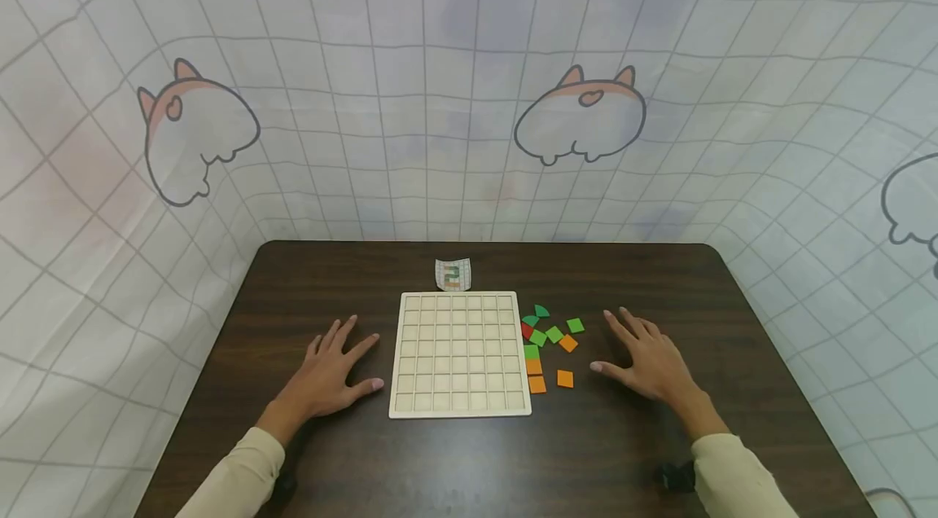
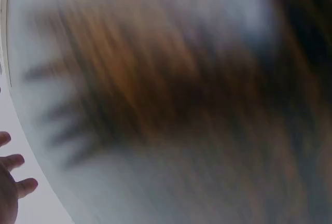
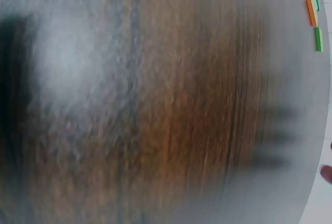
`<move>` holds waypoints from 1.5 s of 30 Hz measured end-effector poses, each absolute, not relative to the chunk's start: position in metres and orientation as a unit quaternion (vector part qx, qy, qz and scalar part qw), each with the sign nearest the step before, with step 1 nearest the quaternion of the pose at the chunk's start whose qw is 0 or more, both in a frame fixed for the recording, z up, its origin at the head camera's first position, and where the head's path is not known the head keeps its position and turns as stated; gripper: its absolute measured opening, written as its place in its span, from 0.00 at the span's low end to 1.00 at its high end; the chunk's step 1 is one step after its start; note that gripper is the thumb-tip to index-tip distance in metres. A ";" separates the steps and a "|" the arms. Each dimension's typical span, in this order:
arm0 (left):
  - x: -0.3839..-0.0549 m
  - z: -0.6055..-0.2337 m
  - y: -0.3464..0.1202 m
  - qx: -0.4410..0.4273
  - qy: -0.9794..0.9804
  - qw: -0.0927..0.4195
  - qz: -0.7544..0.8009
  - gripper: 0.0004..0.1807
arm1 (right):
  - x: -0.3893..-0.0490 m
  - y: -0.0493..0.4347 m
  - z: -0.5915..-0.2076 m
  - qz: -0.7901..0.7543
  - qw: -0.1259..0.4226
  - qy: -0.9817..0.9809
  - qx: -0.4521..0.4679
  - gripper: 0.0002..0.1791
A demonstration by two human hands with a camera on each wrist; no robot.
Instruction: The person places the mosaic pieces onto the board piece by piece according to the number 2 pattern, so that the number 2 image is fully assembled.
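Observation:
A pale wooden grid board (image 1: 460, 355) with bare square cells lies on the dark table. Left of it rests my left hand (image 1: 326, 375), fingers spread, the thumb near the board's edge but apart from it; its fingertips (image 2: 26, 186) show at the edge of the left wrist view. On the other side, my right hand (image 1: 648, 362) lies spread, apart from the loose tiles. Among these are several green square tiles (image 1: 575, 326), several orange square tiles (image 1: 565, 379), two green rounded pieces (image 1: 541, 311) and a partly covered red piece (image 1: 527, 331). Neither hand holds anything.
A small printed card (image 1: 453, 274) with a coloured pattern lies just beyond the board's far edge. The brown wood-grain table (image 1: 469, 469) has rounded far corners. White grid-patterned curtains (image 1: 410, 94) enclose it at the back and sides.

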State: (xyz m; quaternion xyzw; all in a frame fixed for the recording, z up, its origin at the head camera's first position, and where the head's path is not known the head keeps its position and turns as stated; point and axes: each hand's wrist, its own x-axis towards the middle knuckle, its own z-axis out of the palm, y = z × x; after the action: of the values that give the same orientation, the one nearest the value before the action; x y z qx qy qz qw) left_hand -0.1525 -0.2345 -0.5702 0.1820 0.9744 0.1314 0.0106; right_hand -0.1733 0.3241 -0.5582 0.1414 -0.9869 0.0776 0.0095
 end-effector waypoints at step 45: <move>-0.134 -0.575 -0.191 0.226 0.950 0.107 0.189 0.39 | -0.235 0.232 -0.567 0.230 -0.001 -0.958 0.169 0.24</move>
State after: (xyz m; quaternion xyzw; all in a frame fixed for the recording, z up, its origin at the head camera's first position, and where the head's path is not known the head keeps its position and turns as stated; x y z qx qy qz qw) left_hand -0.1345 -0.1907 -0.5747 0.2262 0.9495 0.1894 0.1066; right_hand -0.2353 0.2316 -0.5670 0.1692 -0.9583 0.2303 -0.0008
